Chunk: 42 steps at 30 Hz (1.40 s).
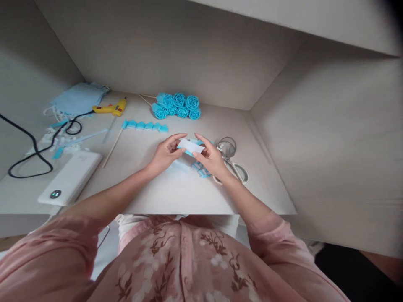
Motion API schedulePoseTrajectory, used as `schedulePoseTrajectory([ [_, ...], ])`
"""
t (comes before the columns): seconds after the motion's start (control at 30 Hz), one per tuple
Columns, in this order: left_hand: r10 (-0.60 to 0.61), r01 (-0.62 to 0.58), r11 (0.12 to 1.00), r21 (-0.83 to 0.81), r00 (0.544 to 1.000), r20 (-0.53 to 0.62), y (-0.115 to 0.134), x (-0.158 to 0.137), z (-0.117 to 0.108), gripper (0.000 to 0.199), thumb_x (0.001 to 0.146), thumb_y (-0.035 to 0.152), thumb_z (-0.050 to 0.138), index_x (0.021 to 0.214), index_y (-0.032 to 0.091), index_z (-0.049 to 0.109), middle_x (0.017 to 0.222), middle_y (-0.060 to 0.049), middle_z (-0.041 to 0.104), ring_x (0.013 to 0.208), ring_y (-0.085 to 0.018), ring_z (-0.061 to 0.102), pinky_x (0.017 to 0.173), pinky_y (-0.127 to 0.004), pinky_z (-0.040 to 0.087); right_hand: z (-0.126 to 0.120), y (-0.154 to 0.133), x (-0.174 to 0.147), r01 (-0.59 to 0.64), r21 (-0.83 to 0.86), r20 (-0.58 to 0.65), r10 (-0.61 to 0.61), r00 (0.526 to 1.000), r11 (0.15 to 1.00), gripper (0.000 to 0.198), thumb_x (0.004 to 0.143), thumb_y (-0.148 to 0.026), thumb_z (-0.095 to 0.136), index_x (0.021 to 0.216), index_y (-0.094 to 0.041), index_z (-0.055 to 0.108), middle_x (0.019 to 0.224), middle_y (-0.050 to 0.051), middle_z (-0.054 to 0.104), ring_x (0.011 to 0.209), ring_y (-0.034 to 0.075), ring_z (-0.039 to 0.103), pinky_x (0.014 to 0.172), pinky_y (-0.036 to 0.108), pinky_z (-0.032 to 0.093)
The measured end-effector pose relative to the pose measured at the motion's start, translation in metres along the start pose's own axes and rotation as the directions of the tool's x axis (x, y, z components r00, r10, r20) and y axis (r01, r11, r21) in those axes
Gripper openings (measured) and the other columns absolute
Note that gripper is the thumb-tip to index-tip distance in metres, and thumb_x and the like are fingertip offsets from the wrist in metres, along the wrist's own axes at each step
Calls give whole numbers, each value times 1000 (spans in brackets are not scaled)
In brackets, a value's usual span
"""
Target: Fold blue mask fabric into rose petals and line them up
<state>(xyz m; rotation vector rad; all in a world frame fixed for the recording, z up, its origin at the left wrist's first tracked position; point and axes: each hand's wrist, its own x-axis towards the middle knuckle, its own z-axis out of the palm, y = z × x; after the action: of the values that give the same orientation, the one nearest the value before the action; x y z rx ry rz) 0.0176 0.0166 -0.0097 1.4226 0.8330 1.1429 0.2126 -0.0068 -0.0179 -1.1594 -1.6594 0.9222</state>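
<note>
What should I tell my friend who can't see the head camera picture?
A left hand and right hand hold a small white-and-blue piece over a pale table. Blue flowers and a yellow glue gun lie farther back; scissors lie near the right hand.

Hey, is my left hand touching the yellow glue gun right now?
Apart. The head view shows table and the blue strip between your left hand and the glue gun.

The piece (pixel 190 146) between the hands (pixel 166 152) (pixel 214 159) is white, edged blue. Beyond them, the flowers (pixel 179 100) are bright blue; left of the hands, the glue gun (pixel 113 108) is yellow. The pink shirt (pixel 186 260) bears a brown-and-white floral pattern.
</note>
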Motion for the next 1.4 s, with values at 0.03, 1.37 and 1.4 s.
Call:
schedulePoseTrajectory([
  [0.03,3,-3,1000,0,1000,-4,0,1,-3,56,76,31,70,127,15,55,79,2,61,60,-8,52,56,-20,43,-1,0,1,3,-12,-42,-3,999,1000,64,85,-43,66,144,-27,46,73,-3,60,58,13,57,55,27,51],
  [1.37,87,-37,385,922,996,4,16,24,-78,36,90,22,47,120,20,67,121,-10,70,102,-27,64,87,-36,45,-18,-5,7,31,83,-384,3,923,996,49,83,-39,67,130,-25,57,69,-4,61,59,15,61,59,30,54],
  [1.4,118,55,384,922,987,-109,17,26,-90,40,90,20,45,125,21,64,117,-10,71,98,-27,65,83,-35,45,-18,-5,7,30,84,-388,5,922,996,49,83,-39,67,129,-25,58,68,-4,60,59,15,62,59,30,54],
])
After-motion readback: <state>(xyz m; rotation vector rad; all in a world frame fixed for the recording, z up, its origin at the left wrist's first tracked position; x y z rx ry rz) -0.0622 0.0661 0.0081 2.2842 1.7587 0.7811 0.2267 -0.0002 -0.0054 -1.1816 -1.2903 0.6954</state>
